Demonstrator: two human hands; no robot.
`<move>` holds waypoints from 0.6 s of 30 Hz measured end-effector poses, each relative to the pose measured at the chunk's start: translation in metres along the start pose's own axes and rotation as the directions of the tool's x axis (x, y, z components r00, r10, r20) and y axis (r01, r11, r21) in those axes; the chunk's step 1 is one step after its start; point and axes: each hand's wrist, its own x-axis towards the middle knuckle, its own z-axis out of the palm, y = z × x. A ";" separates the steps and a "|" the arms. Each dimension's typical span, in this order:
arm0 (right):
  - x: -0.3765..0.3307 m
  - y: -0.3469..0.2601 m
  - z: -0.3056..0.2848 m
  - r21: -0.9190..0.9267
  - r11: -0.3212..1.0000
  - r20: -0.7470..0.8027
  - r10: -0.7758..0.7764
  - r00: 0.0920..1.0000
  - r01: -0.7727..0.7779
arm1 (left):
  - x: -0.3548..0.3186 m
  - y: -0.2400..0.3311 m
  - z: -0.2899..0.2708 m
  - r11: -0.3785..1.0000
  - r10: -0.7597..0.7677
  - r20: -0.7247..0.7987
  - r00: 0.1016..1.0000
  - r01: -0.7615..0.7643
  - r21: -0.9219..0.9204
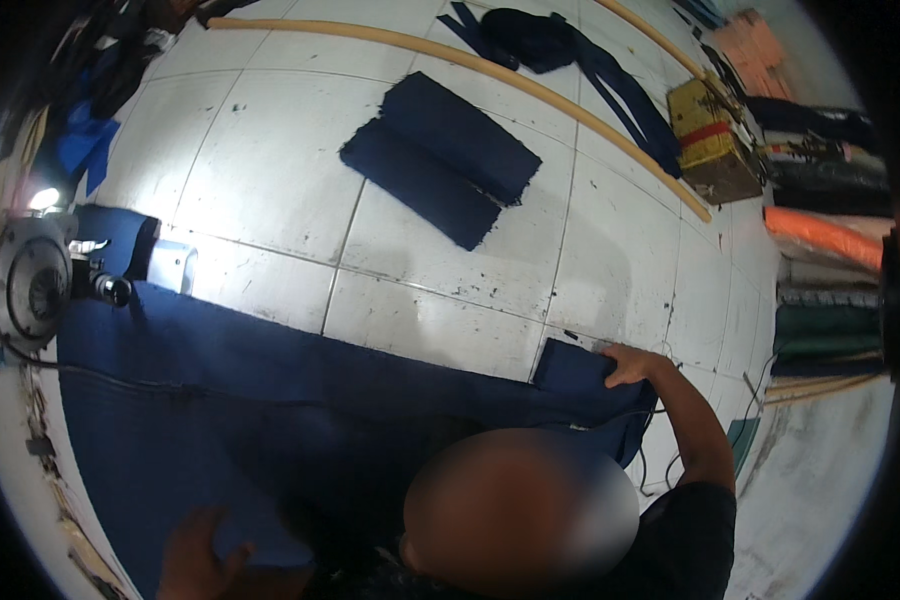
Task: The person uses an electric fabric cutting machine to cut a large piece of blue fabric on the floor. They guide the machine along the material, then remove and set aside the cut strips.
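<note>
White tiles, flecked with dark lint, spread beyond the far edge of one large navy cloth, the landmark for everything else. Left of that cloth, near its far corner, stands a round metal machine with a bright lamp; a black cable runs from that side across the cloth.

At the right end of the cloth's far edge lies a navy flap; whether it is a fold of the large cloth or separate, I cannot tell. The right hand touches the flap's right edge, but whether thumb and fingers clamp it is unclear. Over the cloth's near left part is the left hand, thumb and fingers apart, dim and blurred; contact with the fabric cannot be told. The two hands are well apart.

Beyond the cloth lies a frayed navy offcut, with a wooden pole farther off and a navy bundle with long strips past that. Beyond the cloth's right end sits a yellow and brown box, near stacked rolls, one of them orange.
</note>
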 end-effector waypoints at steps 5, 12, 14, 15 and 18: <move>-0.021 -0.028 -0.018 -0.019 0.997 -0.005 0.072 0.997 -0.072 | -0.008 -0.015 0.005 0.972 0.174 -0.102 0.980 -0.154 0.176; -0.041 -0.126 -0.079 0.161 0.970 -0.325 -0.123 0.938 0.183 | -0.009 0.003 -0.011 0.991 0.131 -0.032 0.991 -0.130 0.018; -0.039 -0.171 -0.111 0.255 0.920 -0.314 -0.214 0.925 0.299 | -0.014 0.004 -0.012 0.993 0.118 -0.066 0.991 -0.116 0.036; -0.042 -0.207 -0.126 0.278 0.892 -0.311 -0.267 0.912 0.356 | -0.017 0.003 -0.012 0.994 0.108 -0.088 0.990 -0.104 0.043; -0.014 -0.235 -0.181 0.050 0.912 -0.398 -0.355 0.846 0.407 | -0.019 0.002 -0.011 0.984 0.171 -0.135 0.976 -0.163 0.069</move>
